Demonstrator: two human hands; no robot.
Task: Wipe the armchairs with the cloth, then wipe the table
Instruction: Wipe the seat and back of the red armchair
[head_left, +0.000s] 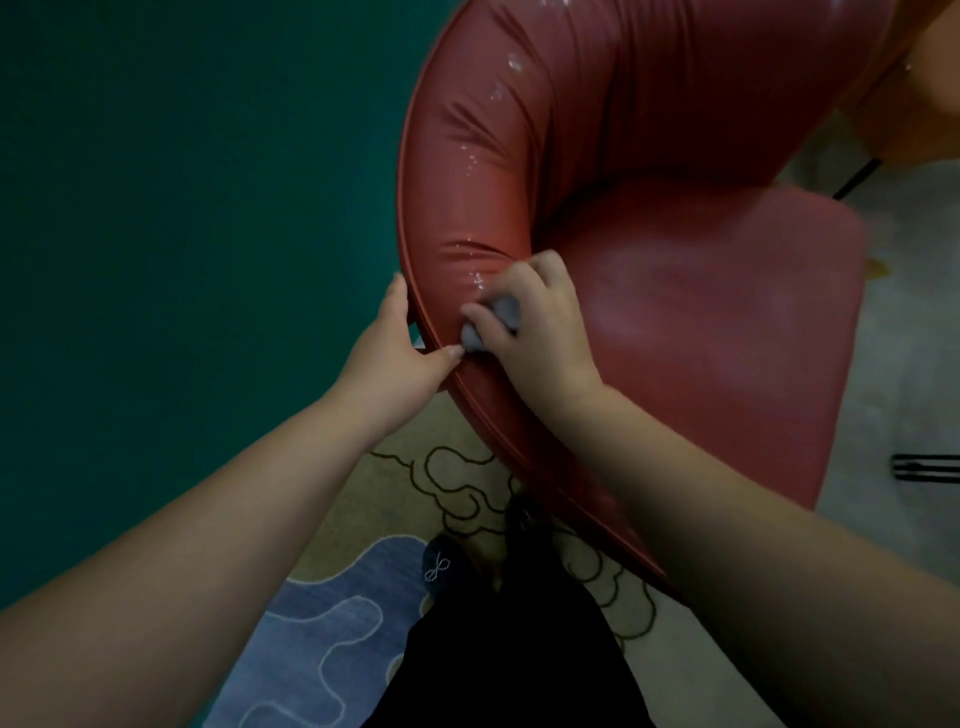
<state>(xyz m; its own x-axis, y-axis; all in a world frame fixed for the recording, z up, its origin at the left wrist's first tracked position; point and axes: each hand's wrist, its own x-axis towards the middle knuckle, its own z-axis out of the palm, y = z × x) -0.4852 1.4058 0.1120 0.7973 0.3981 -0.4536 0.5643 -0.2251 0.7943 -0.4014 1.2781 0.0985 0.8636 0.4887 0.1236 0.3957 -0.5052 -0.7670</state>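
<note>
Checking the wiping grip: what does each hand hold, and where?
Right hand grips the bunched grey cloth; left hand holds the red armchair by its rim.

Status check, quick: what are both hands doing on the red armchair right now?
Left hand grips the armchair rim. Right hand holds the grey cloth, pressed to the inner backrest. Wet streaks on the backrest. Nothing blocking.
</note>
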